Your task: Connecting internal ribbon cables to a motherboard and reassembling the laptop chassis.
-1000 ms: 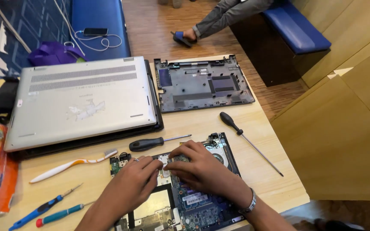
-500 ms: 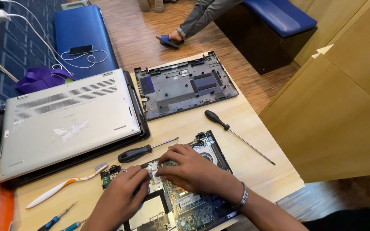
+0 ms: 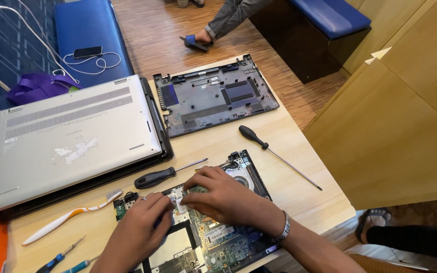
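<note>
1. The opened laptop (image 3: pixel 218 237) lies at the near edge of the wooden table (image 3: pixel 304 197), its bare circuit board and round fan facing up; its near right corner just overhangs the table's edge.
2. The left hand (image 3: pixel 140 230) rests on the board's left part, fingers curled down onto it; whether they pinch anything I cannot tell.
3. The right hand (image 3: pixel 223 197), with a metal bracelet at the wrist, lies across the board's far middle, fingertips drawn together on a small green part, touching the left hand's fingers.
4. Just beyond the opened laptop lies a short black-handled screwdriver (image 3: pixel 165 174), its tip pointing right.
5. To the opened laptop's far right, a long thin screwdriver (image 3: pixel 276 154) lies slantwise on bare wood; that side of the table has the most free room.
6. Left of the opened laptop lie a white and orange toothbrush (image 3: pixel 69 217) and two small blue-handled tools (image 3: pixel 59 260).
7. Farther beyond the opened laptop sit a closed silver laptop (image 3: pixel 72 136), bottom up, and a removed dark bottom cover (image 3: pixel 216 96) reaching the far table edge.
</note>
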